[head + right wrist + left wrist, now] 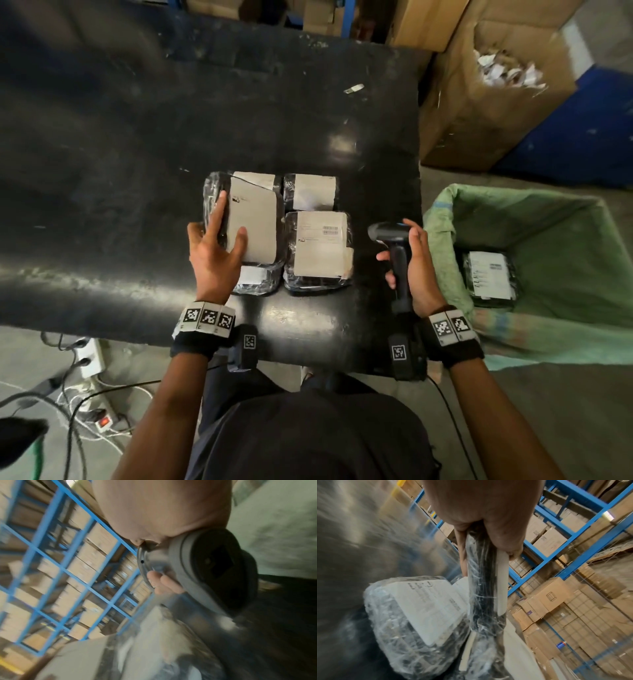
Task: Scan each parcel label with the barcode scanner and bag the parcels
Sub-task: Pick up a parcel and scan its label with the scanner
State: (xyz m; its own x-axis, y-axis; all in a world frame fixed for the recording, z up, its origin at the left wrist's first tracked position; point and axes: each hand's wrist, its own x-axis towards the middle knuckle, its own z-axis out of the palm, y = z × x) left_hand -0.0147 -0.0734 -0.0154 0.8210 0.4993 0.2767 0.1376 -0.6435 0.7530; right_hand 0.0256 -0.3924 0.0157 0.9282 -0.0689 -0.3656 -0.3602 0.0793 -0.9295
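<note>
Several black plastic-wrapped parcels with white labels lie together on the dark table [137, 154]. My left hand [219, 246] grips the left parcel [253, 229] by its edge, thumb on the label, and tilts it up off the parcel [255, 281] beneath. In the left wrist view the held parcel [485, 582] shows edge-on, with another labelled parcel [426, 609] below it. A parcel [318, 250] with a barcode label lies to the right, and a smaller parcel [311, 192] sits behind it. My right hand [407, 260] holds the black barcode scanner [394, 253] by its handle, head [214, 568] pointing left.
A green sack [534, 274] stands open right of the table, with one labelled parcel [489, 277] inside. Cardboard boxes [493, 85] stand behind it, one with paper scraps. Cables and a power strip [89, 356] lie on the floor at lower left. Blue racking [565, 536] holds cartons.
</note>
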